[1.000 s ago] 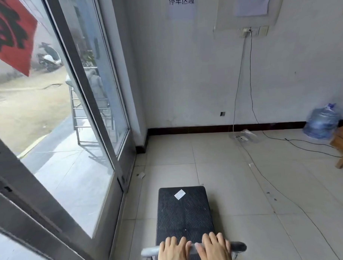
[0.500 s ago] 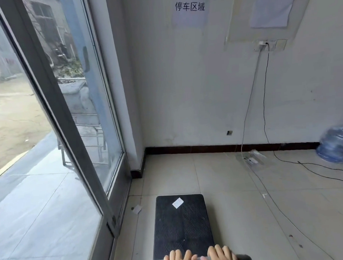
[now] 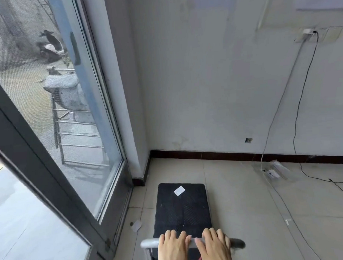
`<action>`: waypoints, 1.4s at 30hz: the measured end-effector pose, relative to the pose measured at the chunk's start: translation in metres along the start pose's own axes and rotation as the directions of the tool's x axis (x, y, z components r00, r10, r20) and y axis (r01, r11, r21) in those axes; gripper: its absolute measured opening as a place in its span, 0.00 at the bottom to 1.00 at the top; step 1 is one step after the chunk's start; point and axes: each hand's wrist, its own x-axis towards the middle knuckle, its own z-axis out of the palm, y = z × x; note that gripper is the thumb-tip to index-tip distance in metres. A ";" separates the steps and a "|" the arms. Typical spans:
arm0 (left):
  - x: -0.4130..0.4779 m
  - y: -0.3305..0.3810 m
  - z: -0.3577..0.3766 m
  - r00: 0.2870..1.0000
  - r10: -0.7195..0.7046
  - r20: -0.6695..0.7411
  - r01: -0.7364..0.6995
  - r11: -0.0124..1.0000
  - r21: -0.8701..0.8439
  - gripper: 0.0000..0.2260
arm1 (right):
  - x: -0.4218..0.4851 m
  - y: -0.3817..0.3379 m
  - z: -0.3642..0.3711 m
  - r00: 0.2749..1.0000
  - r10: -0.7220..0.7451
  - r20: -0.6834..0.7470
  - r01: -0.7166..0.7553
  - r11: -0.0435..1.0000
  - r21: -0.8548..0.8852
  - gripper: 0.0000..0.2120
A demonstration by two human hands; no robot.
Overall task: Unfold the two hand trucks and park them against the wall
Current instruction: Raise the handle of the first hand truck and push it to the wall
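Note:
A hand truck with a black ribbed platform (image 3: 182,205) stands on the tiled floor in front of me, a small white sticker near its far end. Its silver handle bar (image 3: 149,243) is raised at the near end. My left hand (image 3: 173,248) and my right hand (image 3: 214,247) both grip that bar side by side, fingers curled over it. The platform's far edge points at the white wall (image 3: 204,89), a short gap of floor away from the dark baseboard (image 3: 206,154). Only one hand truck is in view.
A glass door with a dark frame (image 3: 52,182) runs along the left, close to the platform's left side. A power strip (image 3: 272,173) and cables (image 3: 295,137) lie on the floor at right, hanging from a wall socket (image 3: 307,33). A paper scrap (image 3: 136,225) lies by the door track.
The hand truck has rolled forward towards the wall and corner, so the wall now looks much nearer. Both hands have stayed on the handle bar.

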 end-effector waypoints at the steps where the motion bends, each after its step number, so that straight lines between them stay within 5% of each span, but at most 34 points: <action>1: 0.016 0.001 0.007 1.000 0.000 0.000 0.000 1.000 0.014 0.33 | 0.017 0.002 0.003 1.000 -0.002 -0.010 0.003 1.000 0.006 0.15; 8: 0.120 -0.009 0.046 0.997 -0.011 0.072 0.009 0.999 0.035 0.24 | 0.131 0.011 0.027 0.998 -0.053 0.031 0.053 0.999 -0.004 0.12; 12: 0.179 -0.023 0.063 0.992 -0.019 0.121 0.019 1.000 0.005 0.31 | 0.195 0.004 0.037 0.998 -0.048 0.040 0.049 0.999 -0.003 0.13; 24: 0.325 -0.071 0.119 0.989 0.047 0.137 -0.044 0.999 -0.022 0.31 | 0.342 -0.027 0.075 1.000 0.025 0.009 -0.025 0.999 -0.028 0.13; 31: 0.367 -0.091 0.137 0.963 0.086 0.257 -0.081 0.996 -0.030 0.28 | 0.385 -0.044 0.085 0.998 0.053 -0.019 -0.054 0.998 -0.034 0.14; 35: 0.382 -0.099 0.133 0.921 0.133 0.365 -0.115 0.991 -0.070 0.06 | 0.393 -0.053 0.088 0.996 0.079 -0.049 -0.082 0.995 -0.063 0.20; 42: 0.381 -0.119 0.118 0.894 0.135 0.426 -0.128 0.991 -0.045 0.16 | 0.389 -0.080 0.082 0.993 0.121 -0.007 -0.121 0.990 -0.078 0.20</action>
